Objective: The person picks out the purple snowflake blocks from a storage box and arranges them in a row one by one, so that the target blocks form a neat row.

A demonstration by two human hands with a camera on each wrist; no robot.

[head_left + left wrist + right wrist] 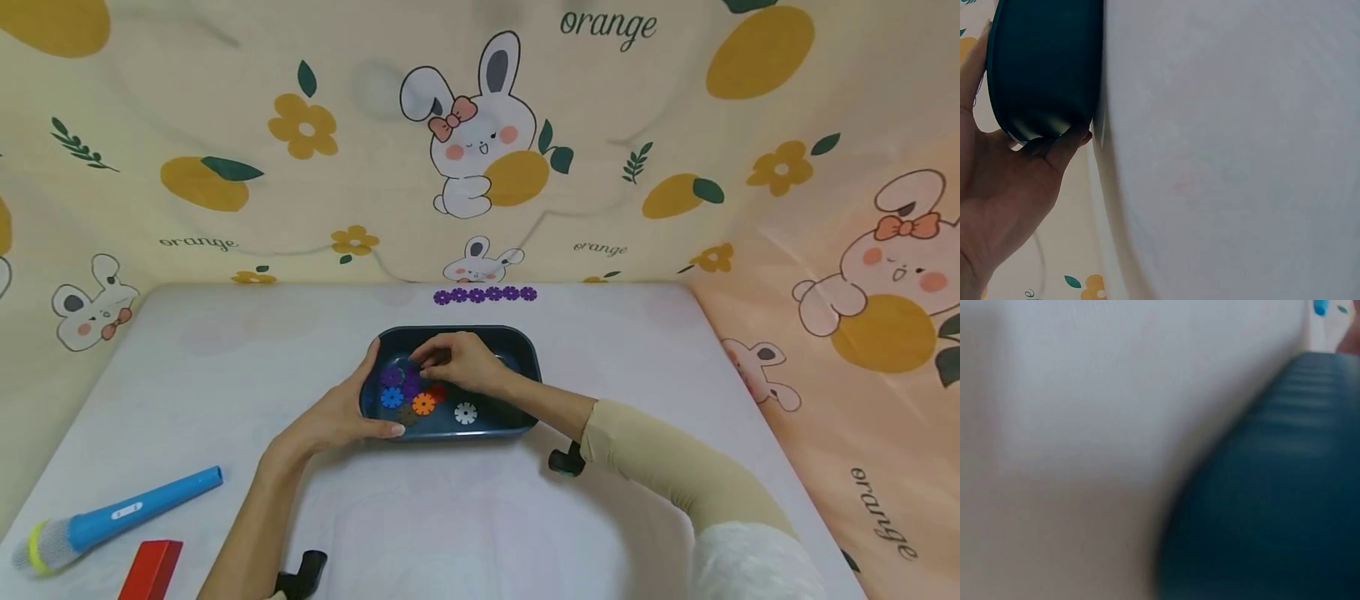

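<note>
The left hand [337, 412] grips the dark tray [504, 414] by its left end. Over this tray, the right hand [467, 364] bends its fingers beside purple pieces [393, 377]; whether it pinches one, I cannot tell.

Our left hand [339, 415] grips the left end of a dark blue tray [506, 412]; our right hand [463, 364] reaches in beside clustered purple pieces [392, 378]. We see a blue cog-like piece [392, 397], an orange piece [423, 404] and a white piece [466, 413] there too, and a straight purple row [477, 296] of six beyond.
</note>
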